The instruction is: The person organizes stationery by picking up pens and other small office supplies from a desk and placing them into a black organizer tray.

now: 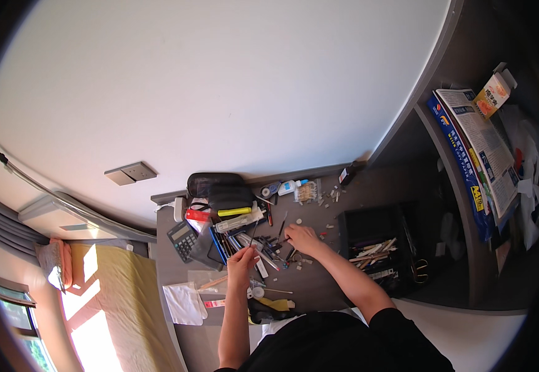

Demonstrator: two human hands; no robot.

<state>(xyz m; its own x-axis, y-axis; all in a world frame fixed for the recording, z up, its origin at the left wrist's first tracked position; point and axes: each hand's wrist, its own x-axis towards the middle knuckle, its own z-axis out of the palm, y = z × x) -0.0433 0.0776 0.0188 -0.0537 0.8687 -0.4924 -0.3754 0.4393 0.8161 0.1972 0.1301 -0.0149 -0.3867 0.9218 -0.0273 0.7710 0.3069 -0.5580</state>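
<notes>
My left hand [241,260] is closed in a pinch around a thin dark stick [254,233], which points up and away from the fingertips. To its right, my right hand [303,239] reaches over the desk with curled fingers. A slim dark pen [282,225] stands out by those fingertips and seems to be held; its lower end is hidden. Between and beyond the hands lies a loose heap of pens [268,243]. Eraser-like bits [299,221] are scattered near the right hand. A wooden pencil [212,283] lies left of my left wrist.
Beyond the heap sit a black pencil case [218,190], yellow highlighter [235,211], glue bottle [287,187] and cotton swabs [307,191]. A calculator [183,242] and white cloth [184,303] lie left. Rightward are a black box [359,225] holding pencils, scissors [419,271] and a shelf panel [462,186].
</notes>
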